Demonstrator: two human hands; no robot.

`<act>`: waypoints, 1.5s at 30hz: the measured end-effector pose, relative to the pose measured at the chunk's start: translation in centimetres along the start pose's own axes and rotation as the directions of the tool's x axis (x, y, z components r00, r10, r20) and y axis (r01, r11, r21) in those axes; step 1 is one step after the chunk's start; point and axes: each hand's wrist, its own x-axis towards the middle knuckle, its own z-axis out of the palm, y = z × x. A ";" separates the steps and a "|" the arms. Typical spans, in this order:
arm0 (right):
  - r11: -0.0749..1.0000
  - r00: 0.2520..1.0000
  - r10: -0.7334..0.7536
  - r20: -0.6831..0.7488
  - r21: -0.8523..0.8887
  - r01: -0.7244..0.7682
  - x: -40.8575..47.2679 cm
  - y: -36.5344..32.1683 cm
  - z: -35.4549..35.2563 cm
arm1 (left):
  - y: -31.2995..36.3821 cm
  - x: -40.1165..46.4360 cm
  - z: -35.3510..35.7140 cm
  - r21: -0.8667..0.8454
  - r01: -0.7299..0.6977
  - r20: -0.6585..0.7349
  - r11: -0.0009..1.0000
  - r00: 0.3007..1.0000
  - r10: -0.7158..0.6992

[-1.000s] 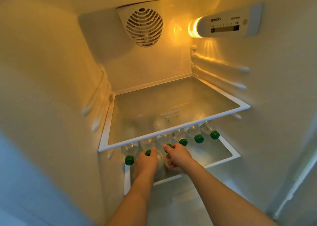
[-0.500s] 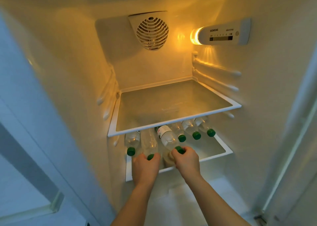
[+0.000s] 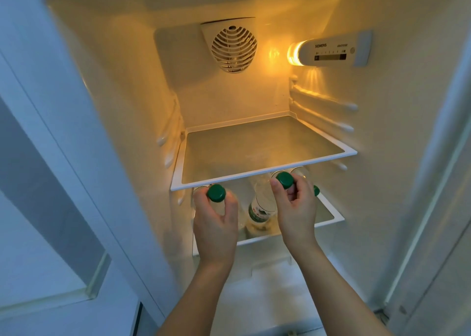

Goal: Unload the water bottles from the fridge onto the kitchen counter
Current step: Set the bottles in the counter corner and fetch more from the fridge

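- The bottle (image 3: 221,209) in the left hand (image 3: 215,224), at about 7 o'clock, looks like clear glossy plastic; its green cap (image 3: 216,193) is smooth, matt plastic.
- The bottle (image 3: 262,203) in the right hand (image 3: 295,213), at about 5 o'clock, is the same clear plastic, with a glossy printed label (image 3: 258,212) and a smooth green cap (image 3: 284,180).
- The upper shelf (image 3: 254,147), at centre, is smooth glass framed in glossy white plastic.
- The fridge walls (image 3: 122,85) are smooth, faintly sheeny white plastic.
- The fan grille (image 3: 233,48), at 12 o'clock, is ribbed matt plastic.

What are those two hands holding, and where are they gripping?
Each holds a water bottle near its neck, just under the green cap: left hand one bottle, right hand another.
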 end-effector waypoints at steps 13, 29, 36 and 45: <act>0.978 0.993 0.059 0.102 0.192 -0.077 0.6 0.4 1.3 | 0.0 1.1 1.5 0.039 -0.039 -0.020 0.998 0.999 0.040; 0.971 0.999 0.044 -0.024 0.235 -0.037 0.6 -1.9 -0.3 | 0.7 2.0 0.0 -0.166 0.050 -0.114 0.985 0.991 -0.069; 0.987 1.000 0.022 0.006 0.162 -0.022 -1.1 -3.6 -1.2 | 4.6 0.4 -2.8 -0.195 0.011 -0.102 0.981 0.994 -0.031; 0.987 0.993 0.089 0.082 0.123 -0.099 -5.8 -5.9 -3.0 | 5.3 -4.2 -8.1 -0.155 0.105 -0.028 0.982 0.993 -0.110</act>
